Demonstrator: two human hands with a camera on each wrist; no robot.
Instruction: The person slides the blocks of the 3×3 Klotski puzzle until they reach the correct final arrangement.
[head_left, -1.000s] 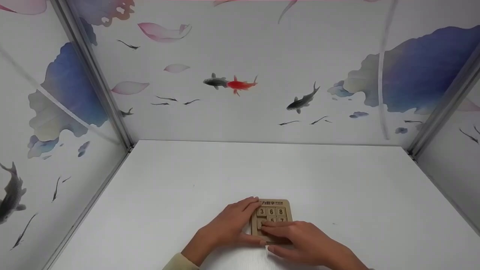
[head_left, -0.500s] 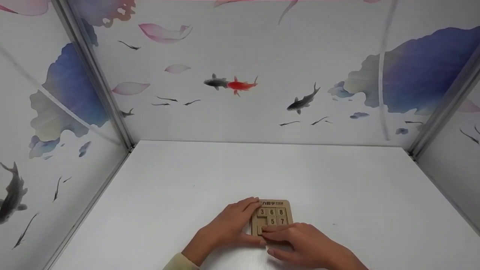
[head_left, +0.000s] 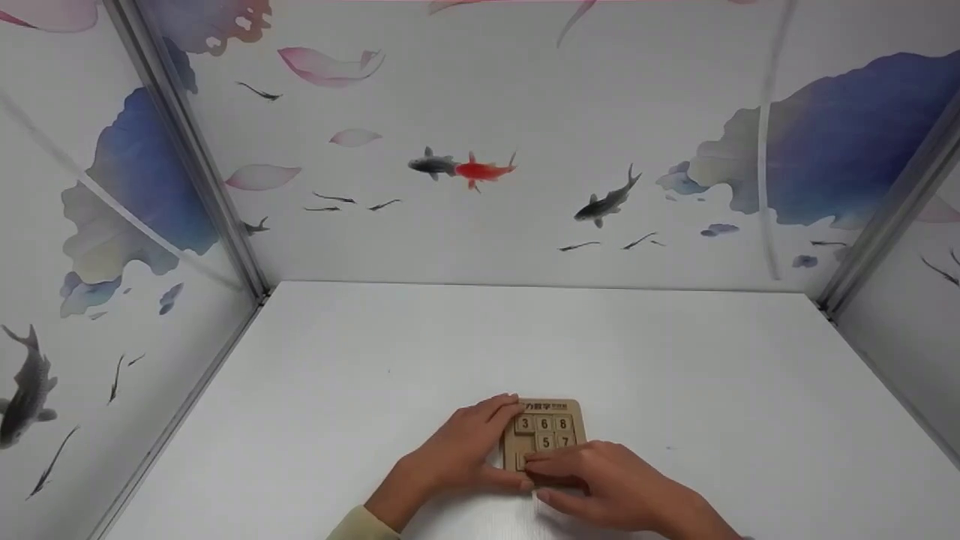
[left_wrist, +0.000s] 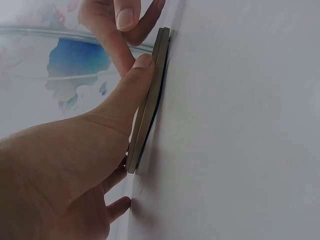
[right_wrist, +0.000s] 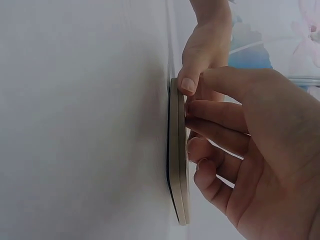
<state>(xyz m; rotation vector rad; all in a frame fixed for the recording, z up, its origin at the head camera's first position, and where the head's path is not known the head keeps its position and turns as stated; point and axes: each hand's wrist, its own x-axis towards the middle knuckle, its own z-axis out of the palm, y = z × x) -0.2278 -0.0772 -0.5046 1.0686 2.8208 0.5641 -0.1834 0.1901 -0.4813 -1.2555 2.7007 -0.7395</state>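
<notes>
A wooden number slide puzzle [head_left: 568,405] lies flat near the front of the white table, with tiles 3, 6, 8 in its top row and 5, 7 below. My left hand [head_left: 463,448] holds it along its left side, fingers at the far left corner and thumb on the near edge. The left wrist view shows that thumb against the puzzle's side [left_wrist: 146,112]. My right hand [head_left: 619,480] reaches over the lower part, fingertips touching a tile [head_left: 520,462] at the lower left whose number is covered. Above that tile is a bare slot. The right hand hides the rest of the lower rows.
White panels painted with fish, petals and blue leaves enclose the table [head_left: 450,337] at the back [head_left: 480,225] and both sides. Metal posts [head_left: 195,150] stand at the back corners.
The tile under my right fingertips has slid toward me along the left column, uncovering a slot beside the 5. My right hand moved slightly nearer with it; the left hand stayed put.
</notes>
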